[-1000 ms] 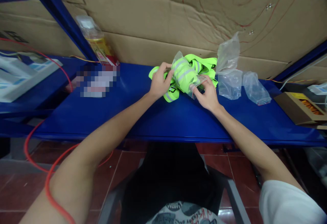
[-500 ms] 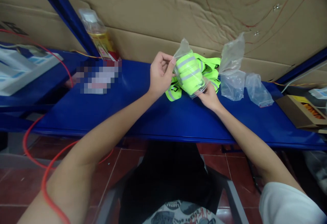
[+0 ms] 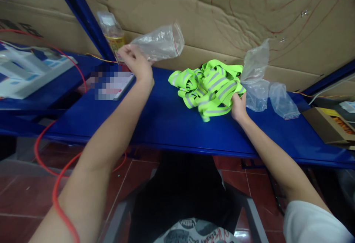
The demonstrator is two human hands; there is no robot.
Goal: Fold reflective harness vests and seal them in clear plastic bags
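Observation:
In the head view, my left hand (image 3: 137, 62) is raised over the back left of the blue table, its fingers closed on a clear plastic bag (image 3: 162, 43) whose open mouth points right. A tangled pile of neon green straps with silver stripes (image 3: 213, 84) lies mid-table. At the pile's right edge, my right hand (image 3: 239, 104) grips some of the straps. Just right of it, clear plastic bags lie, one (image 3: 255, 91) leaning up against the cardboard and another (image 3: 283, 101) flat.
A bottle with a yellow label (image 3: 114, 38) stands at the back left, a blurred flat item (image 3: 119, 84) before it. White power strips (image 3: 30, 76) lie far left. An open cardboard box (image 3: 324, 125) sits far right. A red hose (image 3: 57, 195) crosses my left arm.
The green straps have come out of the bag onto the pile. My left hand has moved left with the bag, while my right hand has shifted slightly right, now on the straps.

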